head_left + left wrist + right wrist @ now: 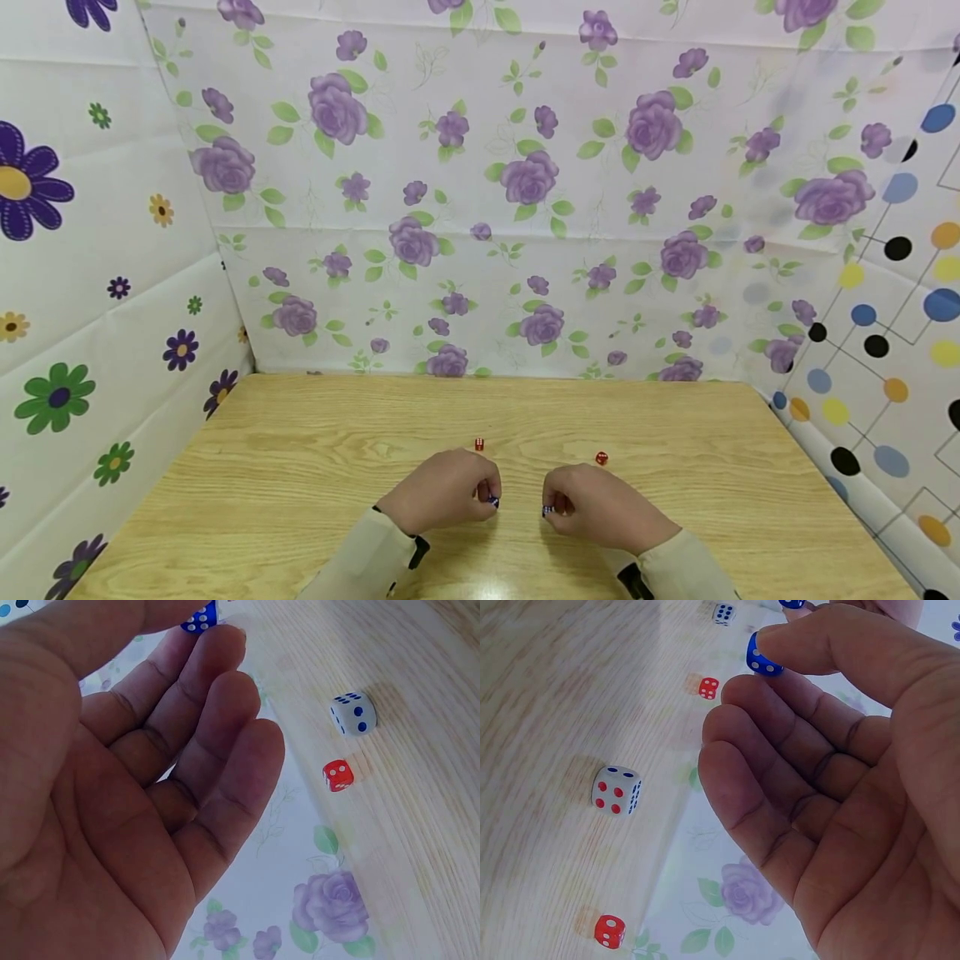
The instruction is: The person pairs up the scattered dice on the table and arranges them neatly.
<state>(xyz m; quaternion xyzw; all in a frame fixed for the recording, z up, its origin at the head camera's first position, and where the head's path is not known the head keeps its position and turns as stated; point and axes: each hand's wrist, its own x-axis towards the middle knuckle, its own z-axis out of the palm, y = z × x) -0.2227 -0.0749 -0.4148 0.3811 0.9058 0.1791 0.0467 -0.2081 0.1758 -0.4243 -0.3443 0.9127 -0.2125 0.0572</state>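
Observation:
Over the front middle of the wooden table, my left hand (448, 490) pinches a blue die (201, 618) with white dots between thumb and index finger. Opposite it, a short gap away, my right hand (603, 505) pinches a second blue die (759, 658) the same way. The other fingers of both hands are bent loosely. Beyond the left hand lies a red die (479, 444), and beyond the right hand another red die (602, 457). Two larger white dice, one (616, 790) near the right hand and one (724, 614) near the left, are hidden in the head view.
The wood-grain table (360, 417) ends at a white cloth wall (465, 292) with purple roses. Cloth with flowers (60, 397) hangs on the left, and cloth with coloured dots (892, 389) on the right.

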